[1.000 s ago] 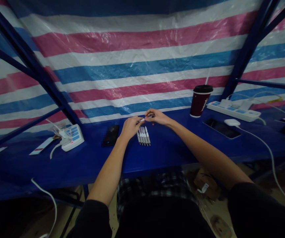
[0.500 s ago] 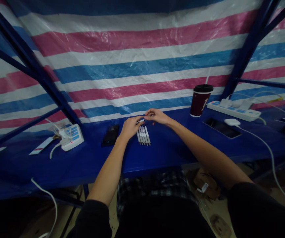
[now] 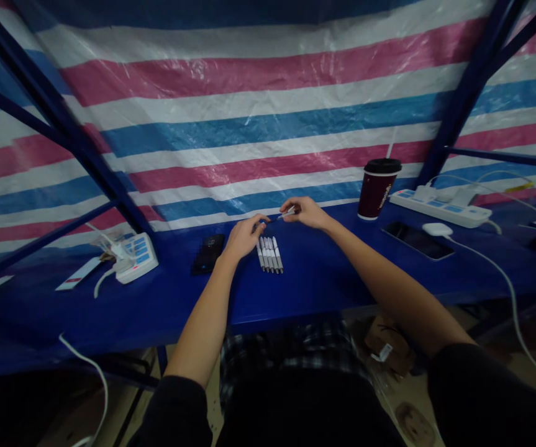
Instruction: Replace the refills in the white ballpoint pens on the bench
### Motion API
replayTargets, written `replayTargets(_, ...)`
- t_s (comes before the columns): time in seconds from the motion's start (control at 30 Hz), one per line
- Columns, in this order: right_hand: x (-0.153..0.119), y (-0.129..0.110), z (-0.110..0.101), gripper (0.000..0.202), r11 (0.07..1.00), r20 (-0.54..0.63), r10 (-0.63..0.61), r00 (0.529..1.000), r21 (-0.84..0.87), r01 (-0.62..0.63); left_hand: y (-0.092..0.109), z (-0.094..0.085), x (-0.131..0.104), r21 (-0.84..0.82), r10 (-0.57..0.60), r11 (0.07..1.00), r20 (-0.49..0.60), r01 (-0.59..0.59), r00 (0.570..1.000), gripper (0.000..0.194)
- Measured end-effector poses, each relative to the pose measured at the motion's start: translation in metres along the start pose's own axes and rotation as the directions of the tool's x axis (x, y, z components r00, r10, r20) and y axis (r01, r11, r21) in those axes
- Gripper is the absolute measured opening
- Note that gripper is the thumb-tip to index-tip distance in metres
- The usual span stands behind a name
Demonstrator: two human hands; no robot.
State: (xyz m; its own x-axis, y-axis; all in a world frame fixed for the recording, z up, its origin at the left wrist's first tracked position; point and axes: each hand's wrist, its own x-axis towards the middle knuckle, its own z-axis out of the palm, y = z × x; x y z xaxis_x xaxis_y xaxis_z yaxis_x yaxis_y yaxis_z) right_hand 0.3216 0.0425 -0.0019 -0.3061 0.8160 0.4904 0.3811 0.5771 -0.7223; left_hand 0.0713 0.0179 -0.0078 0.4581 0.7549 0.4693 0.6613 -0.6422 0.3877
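My right hand (image 3: 305, 213) has its fingers pinched on a white pen (image 3: 288, 213). The pen is up over the far part of the blue tabletop (image 3: 314, 279), past a row of five pens (image 3: 271, 255). It lies mostly sideways, with its long line tipped a bit: the right end is higher in my view and the left end is lower. A thin dark bit at the left end points at my left hand (image 3: 244, 236). Those fingers are bent and close to it, but I can't tell if they hold anything. The five pens lie side by side, pointing away from me, with their dark ends near me.

Half a second ago my two hands almost touched. Now my right hand has gone to the right, and a gap shows. The five pens have stayed put.
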Motion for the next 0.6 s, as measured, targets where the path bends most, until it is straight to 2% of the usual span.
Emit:
replayTargets(0.13, -0.001, 0.006, -0.010, 0.025, 1.000, 0.025, -0.005, 1.000, -0.004, 0.005, -0.004, -0.001, 0.000, 0.031, -0.022, 0.999, -0.025, 0.023, 0.999, 0.025)
replayTargets(0.3, -0.004, 0.011, -0.019, 0.019, 0.998, 0.047, 0.059, 0.997, -0.032, -0.058, -0.010, -0.002, 0.000, -0.011, -0.020, 1.000, -0.050, 0.019, 0.999, 0.024)
replayTargets(0.43, -0.005, 0.013, -0.018, 0.019, 0.976, 0.090, 0.161, 0.983, 0.135, -0.173, -0.013, -0.002, 0.001, -0.019, -0.024, 1.000, -0.055, 0.023, 0.998, 0.026)
replayTargets(0.53, -0.006, 0.012, -0.009, 0.030, 0.917, 0.076, 0.232, 0.970, 0.315, -0.245, -0.013, 0.000, 0.002, -0.029, -0.003, 1.000, -0.054, 0.002, 0.999, 0.029)
replayTargets(0.6, -0.006, 0.009, -0.001, 0.038, 0.898, 0.059, 0.251, 0.966, 0.357, -0.255, -0.012, 0.001, 0.002, -0.035, 0.019, 0.999, -0.054, -0.020, 0.998, 0.032)
